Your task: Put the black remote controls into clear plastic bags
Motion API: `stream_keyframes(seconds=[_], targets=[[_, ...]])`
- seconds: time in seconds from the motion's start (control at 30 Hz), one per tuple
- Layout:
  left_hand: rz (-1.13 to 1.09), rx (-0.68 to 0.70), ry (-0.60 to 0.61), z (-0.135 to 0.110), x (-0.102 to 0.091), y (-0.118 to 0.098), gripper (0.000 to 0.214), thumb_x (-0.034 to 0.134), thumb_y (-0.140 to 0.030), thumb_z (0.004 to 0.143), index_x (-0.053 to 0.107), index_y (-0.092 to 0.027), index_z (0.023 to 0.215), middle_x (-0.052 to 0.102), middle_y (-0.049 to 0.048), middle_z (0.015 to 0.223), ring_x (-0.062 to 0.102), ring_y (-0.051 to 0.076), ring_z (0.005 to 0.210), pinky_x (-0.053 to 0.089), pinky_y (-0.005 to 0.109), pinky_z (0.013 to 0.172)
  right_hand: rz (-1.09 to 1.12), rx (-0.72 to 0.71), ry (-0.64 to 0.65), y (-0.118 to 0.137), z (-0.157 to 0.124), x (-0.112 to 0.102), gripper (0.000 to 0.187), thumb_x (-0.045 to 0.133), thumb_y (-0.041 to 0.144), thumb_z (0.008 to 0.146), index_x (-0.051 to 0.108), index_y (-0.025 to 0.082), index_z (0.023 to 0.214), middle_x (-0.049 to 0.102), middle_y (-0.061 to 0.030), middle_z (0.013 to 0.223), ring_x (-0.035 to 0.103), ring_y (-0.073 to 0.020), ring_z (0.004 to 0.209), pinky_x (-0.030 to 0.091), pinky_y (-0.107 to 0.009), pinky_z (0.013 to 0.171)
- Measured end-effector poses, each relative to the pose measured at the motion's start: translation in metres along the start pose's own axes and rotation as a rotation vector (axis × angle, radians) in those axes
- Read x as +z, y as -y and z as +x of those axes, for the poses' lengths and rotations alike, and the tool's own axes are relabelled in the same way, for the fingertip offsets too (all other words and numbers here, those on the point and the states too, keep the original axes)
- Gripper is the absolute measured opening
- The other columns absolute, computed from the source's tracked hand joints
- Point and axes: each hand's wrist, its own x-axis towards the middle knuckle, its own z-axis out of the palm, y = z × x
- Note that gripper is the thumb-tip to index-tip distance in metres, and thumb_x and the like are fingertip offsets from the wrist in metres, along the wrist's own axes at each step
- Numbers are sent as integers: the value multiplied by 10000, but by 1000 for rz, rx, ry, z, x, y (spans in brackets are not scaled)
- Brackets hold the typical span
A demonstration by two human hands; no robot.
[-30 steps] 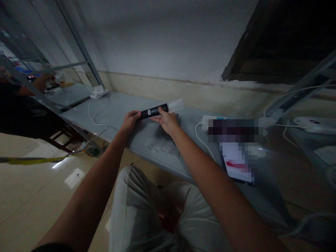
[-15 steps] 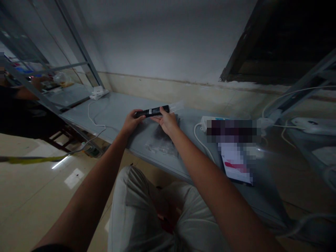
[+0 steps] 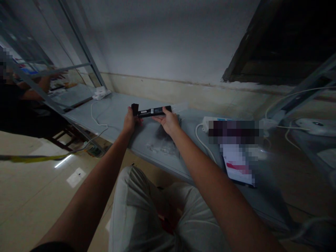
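Above the grey table (image 3: 115, 108), both my hands hold a long black stick-shaped device (image 3: 153, 111) with a pale label. My right hand (image 3: 169, 121) pinches its right end, where a clear plastic sleeve (image 3: 181, 106) sticks out. My left hand (image 3: 130, 120) is closed round a small black cap (image 3: 134, 109), which stands upright just off the device's left end. Clear plastic bags (image 3: 162, 147) lie on the table under my hands.
A white power strip (image 3: 101, 93) with a cable (image 3: 95, 119) sits at the table's far left. Another white box (image 3: 206, 123) and a white paper (image 3: 237, 164) lie to the right. Another person's arm (image 3: 43, 84) works at a table beyond a metal frame (image 3: 81, 45).
My left hand has pulled the black cap off the device's left end and turned it upright. The device is lifted slightly and the view has shifted a little.
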Motion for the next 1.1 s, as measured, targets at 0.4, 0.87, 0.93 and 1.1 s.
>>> stream_keyframes(seconds=[0.4, 0.87, 0.93, 1.1], targets=[[-23, -13, 26, 6, 1, 5, 788, 301, -886, 802, 613, -173, 918, 609, 62, 610, 564, 186, 450, 447, 332, 473, 29, 37, 4, 3, -2, 0, 121, 522, 160, 943, 565, 171, 831, 711, -15, 681, 728, -194, 670, 622, -528, 829], [-95, 126, 174, -3, -1, -6, 491, 761, -454, 734, 562, -219, 1117, 543, -63, 559, 488, 104, 438, 341, 209, 428, 84, 11, -63, 2, 1, 1, 96, 563, 155, 936, 575, 168, 841, 706, -5, 723, 726, -184, 700, 586, -567, 898], [-62, 137, 175, -5, 0, -8, 458, 757, -395, 739, 585, -211, 1121, 537, -59, 558, 484, 96, 451, 332, 201, 437, 87, 6, -65, 1, 1, 1, 84, 569, 152, 933, 576, 171, 851, 705, 1, 724, 727, -185, 705, 576, -580, 911], [-30, 157, 195, -9, 1, -11, 440, 777, -365, 737, 624, -202, 1116, 500, -63, 554, 427, 72, 436, 280, 195, 424, 88, 13, -48, 1, 4, -1, 58, 576, 145, 925, 575, 172, 874, 714, -1, 757, 732, -189, 741, 562, -590, 934]])
